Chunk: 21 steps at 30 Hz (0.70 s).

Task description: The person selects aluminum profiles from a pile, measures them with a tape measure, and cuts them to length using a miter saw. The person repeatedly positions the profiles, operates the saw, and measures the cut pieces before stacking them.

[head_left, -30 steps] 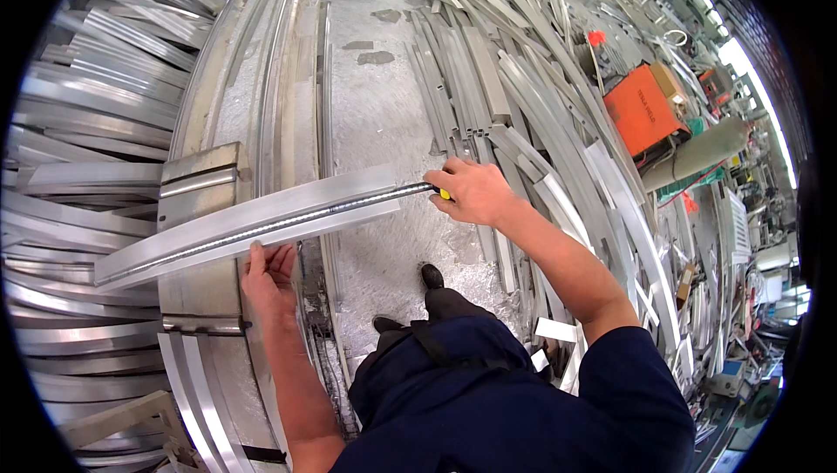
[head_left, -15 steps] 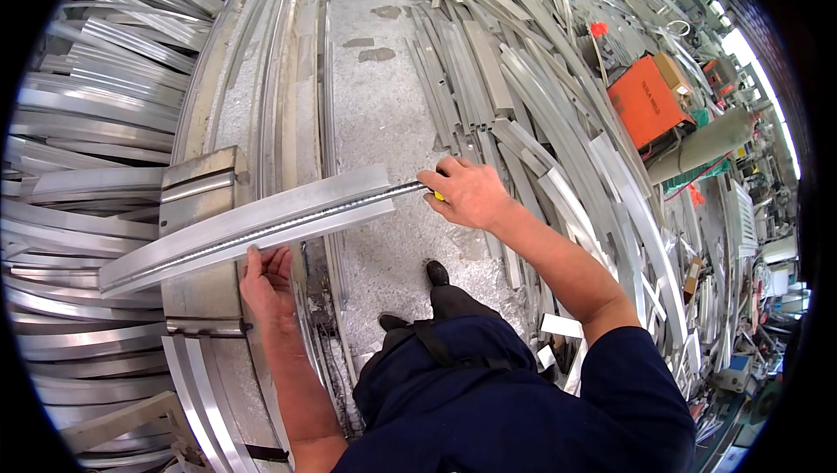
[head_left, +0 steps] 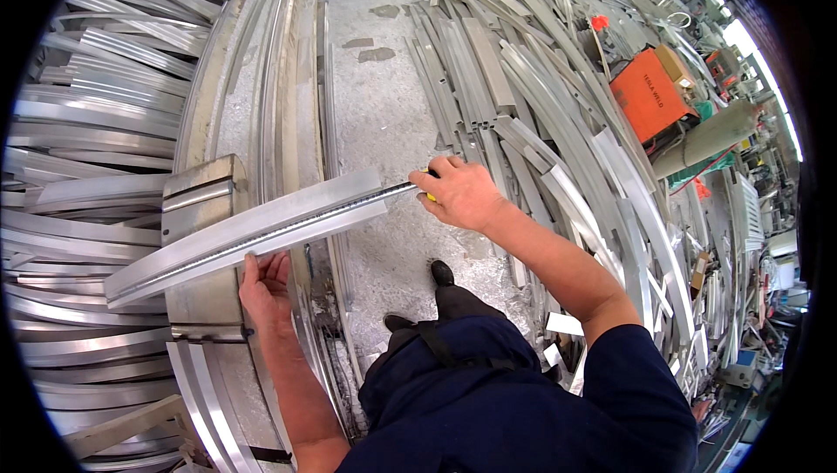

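Note:
A long pale aluminium channel profile [head_left: 253, 216] lies slantwise across a metal-faced block [head_left: 202, 303], its right end out over the floor. My left hand [head_left: 268, 285] grips its near edge, thumb at the edge and fingers curled beneath, partly hidden. In my right hand [head_left: 464, 196] is a tape measure [head_left: 431, 197]; only a bit of its yellow case shows between the fingers. Its drawn-out blade [head_left: 397, 190] runs from that hand past the profile's right end and along the groove towards the left end.
Stacked aluminium profiles [head_left: 105, 137] fill the left side. Loose offcuts and lengths [head_left: 475, 63] cover the floor to the right. Beyond them stand an orange machine [head_left: 649, 94] and a grey cylinder [head_left: 711, 137] lying slanted. My shoes [head_left: 442, 272] rest on the speckled floor.
The profile's right end and my right hand sit slightly farther left in the picture. Both hands keep their holds, and the blade still lies along the groove.

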Each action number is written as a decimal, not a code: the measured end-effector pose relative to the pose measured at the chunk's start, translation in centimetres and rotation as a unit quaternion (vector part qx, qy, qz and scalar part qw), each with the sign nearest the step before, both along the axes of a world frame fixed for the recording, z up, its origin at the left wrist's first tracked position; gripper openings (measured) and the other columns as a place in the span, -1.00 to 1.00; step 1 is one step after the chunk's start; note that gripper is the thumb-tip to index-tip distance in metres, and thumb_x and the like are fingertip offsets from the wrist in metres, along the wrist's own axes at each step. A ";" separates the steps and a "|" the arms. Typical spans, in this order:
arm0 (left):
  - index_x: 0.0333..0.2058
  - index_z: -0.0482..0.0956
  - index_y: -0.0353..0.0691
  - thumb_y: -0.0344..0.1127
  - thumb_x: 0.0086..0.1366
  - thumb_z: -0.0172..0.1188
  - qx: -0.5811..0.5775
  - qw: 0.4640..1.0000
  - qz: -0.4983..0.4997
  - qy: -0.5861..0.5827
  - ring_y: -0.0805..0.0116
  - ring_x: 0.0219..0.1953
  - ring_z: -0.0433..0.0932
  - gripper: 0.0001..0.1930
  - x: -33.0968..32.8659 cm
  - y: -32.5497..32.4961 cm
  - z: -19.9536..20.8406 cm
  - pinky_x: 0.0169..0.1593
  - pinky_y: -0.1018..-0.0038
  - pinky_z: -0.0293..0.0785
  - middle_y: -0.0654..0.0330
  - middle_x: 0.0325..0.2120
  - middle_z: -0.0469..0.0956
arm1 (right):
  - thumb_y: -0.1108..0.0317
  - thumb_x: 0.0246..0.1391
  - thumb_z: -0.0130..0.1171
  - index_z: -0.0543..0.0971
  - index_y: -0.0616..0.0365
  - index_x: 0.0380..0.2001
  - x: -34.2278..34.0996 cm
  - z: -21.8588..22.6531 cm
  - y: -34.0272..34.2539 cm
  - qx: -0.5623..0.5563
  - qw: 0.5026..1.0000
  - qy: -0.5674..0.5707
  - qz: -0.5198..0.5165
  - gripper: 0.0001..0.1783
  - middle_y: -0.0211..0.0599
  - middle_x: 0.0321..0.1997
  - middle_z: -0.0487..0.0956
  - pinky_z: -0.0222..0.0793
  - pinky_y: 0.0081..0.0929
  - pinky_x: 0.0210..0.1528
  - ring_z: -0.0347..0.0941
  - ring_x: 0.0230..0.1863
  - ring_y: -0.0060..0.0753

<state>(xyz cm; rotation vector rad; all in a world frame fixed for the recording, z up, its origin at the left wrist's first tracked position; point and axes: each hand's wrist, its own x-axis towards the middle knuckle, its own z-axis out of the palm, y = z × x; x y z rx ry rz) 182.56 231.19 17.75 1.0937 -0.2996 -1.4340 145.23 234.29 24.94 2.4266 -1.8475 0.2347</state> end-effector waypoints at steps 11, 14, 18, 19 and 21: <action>-0.26 0.51 -0.41 -0.16 0.41 0.08 0.025 1.000 0.007 -0.007 0.19 -0.28 0.64 -0.67 -0.7 0.0 0.8 -0.19 0.37 0.66 0.04 -0.34 0.60 | 0.14 0.04 0.21 0.51 -0.17 -0.03 -0.5 -0.9 -0.3 -0.008 1.000 -0.025 -0.002 -0.62 -0.27 -0.21 0.48 0.51 -0.21 -0.28 0.51 -0.17 -0.18; -0.31 0.52 -0.32 -0.17 0.41 0.07 0.029 0.998 0.037 -0.046 0.29 -0.34 0.63 -0.71 -0.7 0.4 0.9 -0.23 0.44 0.63 0.11 -0.38 0.59 | 0.16 -0.02 0.24 0.54 -0.16 -0.08 0.1 0.1 -0.3 -0.020 0.997 -0.067 0.012 -0.62 -0.26 -0.28 0.49 0.49 -0.18 -0.32 0.52 -0.21 -0.16; -0.26 0.45 -0.19 -0.12 0.43 0.04 0.035 0.997 0.064 -0.040 0.38 -0.37 0.57 -0.76 -2.2 2.4 1.7 -0.25 0.42 0.55 0.19 -0.39 0.55 | 0.21 -0.08 0.29 0.58 -0.11 -0.16 2.1 2.6 1.1 -0.004 0.992 -0.117 0.041 -0.66 -0.22 -0.37 0.49 0.47 -0.18 -0.37 0.53 -0.31 -0.12; -0.25 0.43 -0.18 -0.11 0.44 0.02 0.031 0.996 0.052 -0.063 0.39 -0.34 0.56 -0.75 -3.0 3.4 2.0 -0.23 0.40 0.55 0.20 -0.37 0.54 | 0.20 -0.07 0.29 0.59 -0.11 -0.16 3.0 2.9 1.7 0.043 0.992 -0.115 0.032 -0.67 -0.20 -0.36 0.51 0.47 -0.18 -0.35 0.53 -0.31 -0.10; -0.17 0.41 -0.21 -0.07 0.46 -0.03 -0.038 0.994 0.013 -0.101 0.37 -0.28 0.56 -0.71 -5.1 5.7 2.4 -0.18 0.37 0.55 0.17 -0.35 0.54 | 0.18 -0.05 0.29 0.61 -0.09 -0.15 5.0 3.0 3.1 0.097 0.982 -0.158 0.044 -0.67 -0.14 -0.35 0.55 0.47 -0.18 -0.32 0.54 -0.30 -0.05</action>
